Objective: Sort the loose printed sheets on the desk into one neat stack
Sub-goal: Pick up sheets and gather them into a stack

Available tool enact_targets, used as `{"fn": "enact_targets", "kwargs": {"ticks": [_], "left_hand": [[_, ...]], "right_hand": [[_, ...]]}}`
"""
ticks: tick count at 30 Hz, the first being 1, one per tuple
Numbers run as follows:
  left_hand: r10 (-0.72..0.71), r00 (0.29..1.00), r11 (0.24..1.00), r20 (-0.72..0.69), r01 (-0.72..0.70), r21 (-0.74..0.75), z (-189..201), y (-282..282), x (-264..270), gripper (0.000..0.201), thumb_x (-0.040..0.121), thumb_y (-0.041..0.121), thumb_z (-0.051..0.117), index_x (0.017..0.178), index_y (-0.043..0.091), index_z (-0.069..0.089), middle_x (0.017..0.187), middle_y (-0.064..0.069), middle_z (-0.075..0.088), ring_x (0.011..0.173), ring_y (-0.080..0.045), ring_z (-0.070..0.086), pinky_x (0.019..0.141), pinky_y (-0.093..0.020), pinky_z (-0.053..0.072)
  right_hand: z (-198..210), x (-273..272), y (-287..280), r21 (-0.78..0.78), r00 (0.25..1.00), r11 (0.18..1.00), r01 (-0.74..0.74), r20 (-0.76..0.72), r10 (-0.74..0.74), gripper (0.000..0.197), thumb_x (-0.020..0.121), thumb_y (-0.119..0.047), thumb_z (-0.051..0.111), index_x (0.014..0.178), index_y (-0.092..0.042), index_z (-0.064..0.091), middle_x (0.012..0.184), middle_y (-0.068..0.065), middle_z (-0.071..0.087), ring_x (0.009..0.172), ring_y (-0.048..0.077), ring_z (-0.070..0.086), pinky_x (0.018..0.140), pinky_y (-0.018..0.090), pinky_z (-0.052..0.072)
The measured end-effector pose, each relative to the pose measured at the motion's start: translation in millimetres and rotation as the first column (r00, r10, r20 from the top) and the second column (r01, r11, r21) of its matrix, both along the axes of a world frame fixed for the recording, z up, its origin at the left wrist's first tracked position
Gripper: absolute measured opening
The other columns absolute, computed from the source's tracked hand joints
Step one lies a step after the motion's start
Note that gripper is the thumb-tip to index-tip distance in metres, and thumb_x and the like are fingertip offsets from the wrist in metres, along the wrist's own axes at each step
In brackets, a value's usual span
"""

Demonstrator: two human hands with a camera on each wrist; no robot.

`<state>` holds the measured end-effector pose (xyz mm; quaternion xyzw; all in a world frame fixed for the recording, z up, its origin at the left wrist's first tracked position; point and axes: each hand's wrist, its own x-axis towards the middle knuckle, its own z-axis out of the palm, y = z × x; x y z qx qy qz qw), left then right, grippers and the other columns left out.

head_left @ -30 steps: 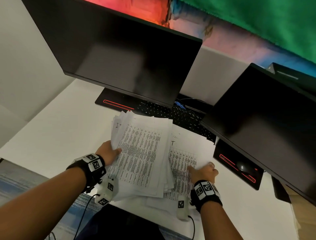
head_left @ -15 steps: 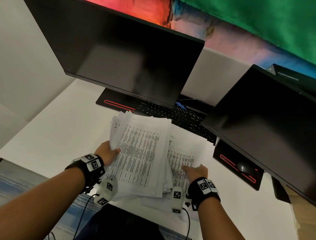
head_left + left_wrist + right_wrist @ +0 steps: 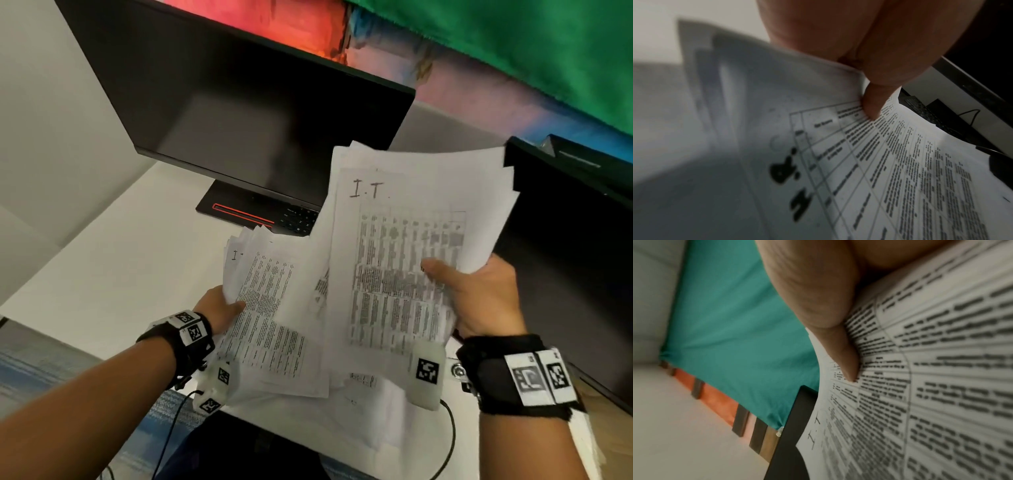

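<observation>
My right hand (image 3: 479, 298) grips a bundle of printed sheets (image 3: 404, 246) marked "I.T.", lifted off the desk and tilted up toward the monitors, thumb (image 3: 840, 353) pressed on the top page (image 3: 931, 369). My left hand (image 3: 222, 305) grips the left edge of a second fanned bundle of printed sheets (image 3: 270, 308), thumb (image 3: 875, 100) on top of its printed table page (image 3: 900, 170). The right bundle overlaps the left one's right side. More loose sheets (image 3: 359, 411) lie on the white desk (image 3: 120, 267) under both bundles.
Two dark monitors stand close behind: one (image 3: 246, 113) at centre left, another (image 3: 568, 240) right behind the raised sheets. A black keyboard (image 3: 298, 219) sits under the left monitor. Wrist-camera cables (image 3: 448, 442) hang over the desk's near edge.
My right hand went from resting flat on the sheets on the desk to gripping a bundle and lifting it up and tilted. The left hand kept its hold on its bundle.
</observation>
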<state>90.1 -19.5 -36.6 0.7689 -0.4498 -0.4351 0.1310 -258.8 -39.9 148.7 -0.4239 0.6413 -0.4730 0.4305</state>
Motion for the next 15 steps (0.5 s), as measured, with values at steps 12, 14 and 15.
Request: {"fn": "enact_targets", "kwargs": {"ticks": [12,14,15], "left_hand": [[0.117,0.989,0.992,-0.086,-0.114,0.047,2,-4,0,0.031,0.099,0.03,0.046,0.103,0.007,0.067,0.098,-0.011,0.069,0.082,-0.024,0.064,0.065,-0.027,0.046],[0.14,0.985,0.989,-0.099,-0.135,0.06,-1,-5,1,0.044,0.101,0.04,0.04,0.112,0.004,0.064,0.103,-0.011,0.069,0.089,-0.027,0.065,0.076,-0.03,0.047],[0.137,0.985,0.989,-0.102,-0.131,0.064,-2,-6,1,0.05,0.1,0.045,0.04,0.116,0.004,0.063,0.104,-0.011,0.069,0.09,-0.028,0.066,0.078,-0.031,0.047]], "right_hand": [[-183,62,-8,0.556,0.943,0.83,0.05,-0.299,0.143,0.065,0.091,-0.026,0.066,0.147,-0.008,0.038,0.146,0.012,0.051,0.131,0.032,0.051,0.108,0.036,0.04],[-193,67,-1,0.569,0.913,0.822,0.002,-0.336,0.23,0.056,0.096,-0.018,0.055,0.148,-0.01,0.037,0.145,0.012,0.051,0.13,0.032,0.052,0.108,0.037,0.041],[-197,72,3,0.565,0.894,0.823,-0.056,-0.338,0.293,0.051,0.096,-0.018,0.052,0.144,-0.01,0.041,0.141,0.011,0.054,0.126,0.03,0.054,0.106,0.037,0.043]]}}
